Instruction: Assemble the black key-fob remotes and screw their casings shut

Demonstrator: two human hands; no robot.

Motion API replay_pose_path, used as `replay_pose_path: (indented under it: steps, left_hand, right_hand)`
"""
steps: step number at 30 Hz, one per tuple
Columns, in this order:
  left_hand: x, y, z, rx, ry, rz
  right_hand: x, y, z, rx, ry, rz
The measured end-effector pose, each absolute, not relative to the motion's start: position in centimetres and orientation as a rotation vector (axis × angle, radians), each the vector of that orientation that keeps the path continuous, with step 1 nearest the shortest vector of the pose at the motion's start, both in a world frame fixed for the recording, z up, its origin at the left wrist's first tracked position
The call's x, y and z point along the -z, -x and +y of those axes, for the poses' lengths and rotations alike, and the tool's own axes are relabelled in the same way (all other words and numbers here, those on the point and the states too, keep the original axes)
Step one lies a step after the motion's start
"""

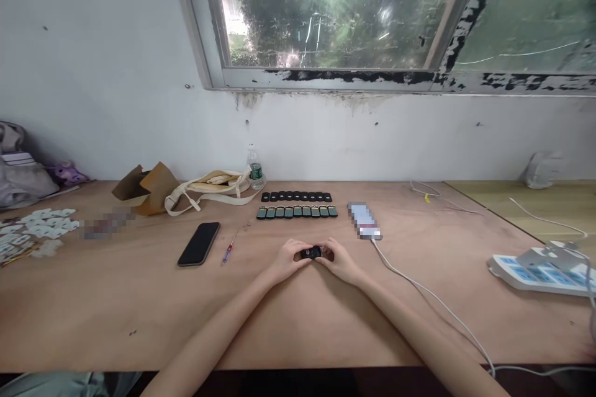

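Between my two hands, just above the table, is a small black plastic case part (311, 252). My left hand (292, 258) pinches its left end, and my right hand (339, 260) grips the right end with bent fingers. The fingers partly hide it. Beyond my hands lies a row of small modules with grey-green screens (297, 212). Behind that runs a row of small black casings (296, 196). Left of my left hand lies a thin screwdriver (228, 250) with a red and blue handle.
A black phone (199, 244) lies to the left, and a charging phone (365, 221) with a white cable (419, 288) to the right. A power strip (535, 276) sits far right. A paper bag (148, 189), cream bag (214, 185) and bottle (255, 170) stand along the wall.
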State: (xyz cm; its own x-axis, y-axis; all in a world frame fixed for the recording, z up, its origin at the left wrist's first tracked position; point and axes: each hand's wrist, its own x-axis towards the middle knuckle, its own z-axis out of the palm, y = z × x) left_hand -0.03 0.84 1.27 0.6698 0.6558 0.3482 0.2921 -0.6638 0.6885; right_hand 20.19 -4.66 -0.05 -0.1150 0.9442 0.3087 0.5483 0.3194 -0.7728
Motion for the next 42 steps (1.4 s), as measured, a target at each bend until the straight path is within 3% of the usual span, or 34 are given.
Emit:
replay_pose_path:
  steps: [8,29,42]
  left_hand:
    - [-0.8,0.3,0.6,-0.91,-2.053,0.72]
    - [-1.0,-0.3,0.0,-1.002,-1.702,0.774]
    - [-1.3,-0.3,0.4,-0.739,-1.464,0.836]
  right_hand:
    - [0.3,-19.2,-4.5,-1.086,1.181,-1.303]
    - [0.2,-19.2,-5.4,-0.891,1.146,-1.406]
    - [0.6,-18.8,-5.0,-0.948,1.218,-1.34]
